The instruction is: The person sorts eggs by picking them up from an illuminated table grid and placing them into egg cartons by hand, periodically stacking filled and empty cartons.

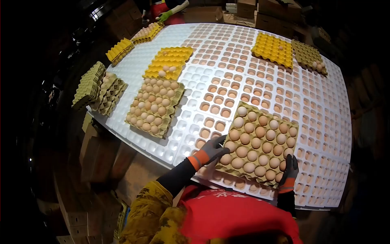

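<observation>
A greenish pulp tray full of eggs (261,143) lies over the white moulded trays near the front of the table. At its left edge, my left hand (214,150), in a grey and orange glove, closes on the rim. On the lower right edge, my right hand (290,170), gloved alike, is wrapped round the tray's side. White moulded trays (187,134) cover the table; many of their cups, in the middle and on the right, hold eggs. Another pulp tray of eggs (152,103) rests to the left, touching a yellow tray (172,57) with a few eggs.
Far right stand a yellow tray (272,49) and a greenish tray (310,55) with few eggs. Stacked trays (90,83) sit at the left edge, with yellow trays (120,51) beyond. A co-worker's gloved hand (164,16) is at the far edge. Cardboard boxes (77,199) stand lower left.
</observation>
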Demonstrator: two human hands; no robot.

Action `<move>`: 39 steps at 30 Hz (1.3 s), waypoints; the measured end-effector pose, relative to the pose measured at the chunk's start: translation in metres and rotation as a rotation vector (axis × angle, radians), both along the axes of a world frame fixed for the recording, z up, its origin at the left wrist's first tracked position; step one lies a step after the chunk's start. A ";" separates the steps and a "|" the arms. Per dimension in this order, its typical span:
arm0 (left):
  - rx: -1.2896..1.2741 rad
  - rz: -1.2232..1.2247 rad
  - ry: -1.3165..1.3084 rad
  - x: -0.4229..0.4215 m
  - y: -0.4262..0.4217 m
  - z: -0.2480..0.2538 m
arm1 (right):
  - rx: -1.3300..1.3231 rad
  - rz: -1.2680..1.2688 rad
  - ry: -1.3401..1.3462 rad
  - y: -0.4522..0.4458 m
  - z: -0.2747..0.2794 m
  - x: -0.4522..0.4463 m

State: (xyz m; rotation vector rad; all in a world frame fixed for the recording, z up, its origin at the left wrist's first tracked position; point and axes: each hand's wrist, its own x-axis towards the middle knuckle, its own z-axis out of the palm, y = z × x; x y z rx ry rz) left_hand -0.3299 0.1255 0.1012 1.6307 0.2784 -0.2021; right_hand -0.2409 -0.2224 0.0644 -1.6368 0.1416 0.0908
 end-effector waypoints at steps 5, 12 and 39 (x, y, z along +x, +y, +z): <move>-0.030 0.108 -0.032 -0.022 0.089 -0.044 | 0.191 -0.082 0.144 0.096 -0.018 0.000; -0.165 -0.025 0.050 -0.024 0.156 -0.070 | -0.107 -0.113 0.009 0.151 -0.043 -0.009; -0.246 0.479 0.144 -0.090 0.498 -0.032 | -0.474 0.595 -0.572 0.559 0.062 -0.067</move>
